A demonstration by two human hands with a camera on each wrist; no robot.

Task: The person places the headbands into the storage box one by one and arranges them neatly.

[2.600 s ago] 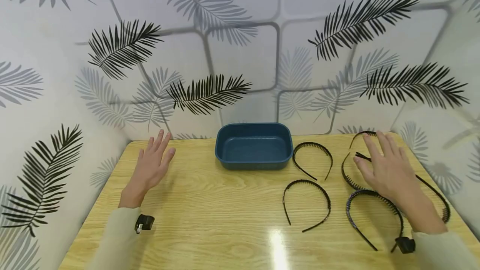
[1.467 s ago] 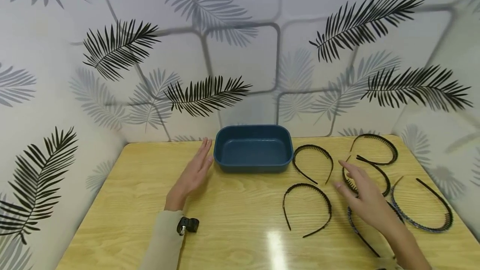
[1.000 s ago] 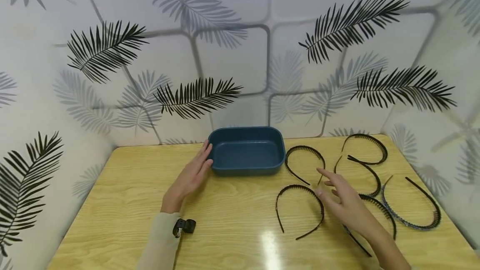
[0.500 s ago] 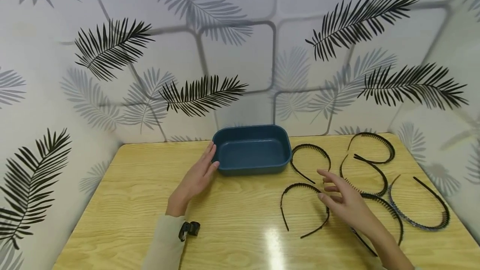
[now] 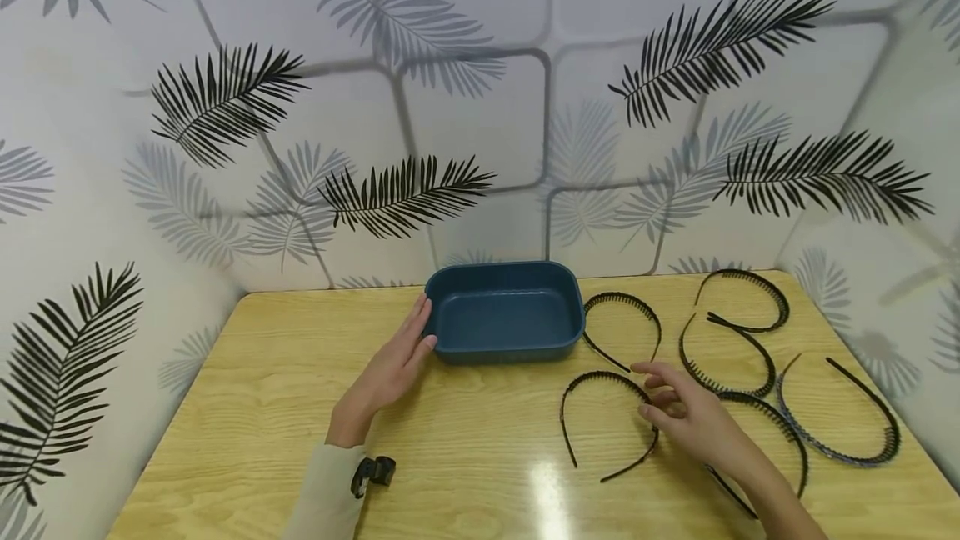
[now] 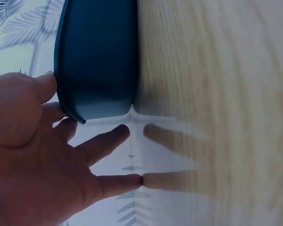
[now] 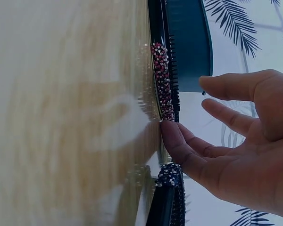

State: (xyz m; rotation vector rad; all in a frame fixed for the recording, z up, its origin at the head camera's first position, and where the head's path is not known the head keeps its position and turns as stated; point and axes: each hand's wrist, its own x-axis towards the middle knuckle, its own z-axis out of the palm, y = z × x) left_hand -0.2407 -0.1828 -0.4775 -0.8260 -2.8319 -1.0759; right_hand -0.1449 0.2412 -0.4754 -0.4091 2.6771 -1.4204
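Note:
A dark blue rectangular bin (image 5: 504,354) stands at the back middle of the wooden table. My left hand (image 5: 390,369) lies along its left end; in the left wrist view the thumb meets the rim and the other fingers spread loosely. My right hand (image 5: 693,419) hovers with slack, bent fingers at the right side of a black toothed headband (image 5: 562,419), holding nothing. Another headband (image 5: 626,296) lies behind it, beside the bin. In the right wrist view, my fingertips come right up to a headband studded with pink and white stones (image 7: 161,80).
More toothed headbands lie to the right: one at the back (image 5: 783,307), one in the middle (image 5: 767,357), a bluish one (image 5: 832,450) and one partly under my right forearm (image 5: 801,448). A leaf-patterned wall (image 5: 480,132) rises behind the table (image 5: 300,373).
My left hand has come right, to the bin's left end. The right hand has moved left and nearer, from the far headbands to the front-left one. Lately the bin has shifted slightly nearer.

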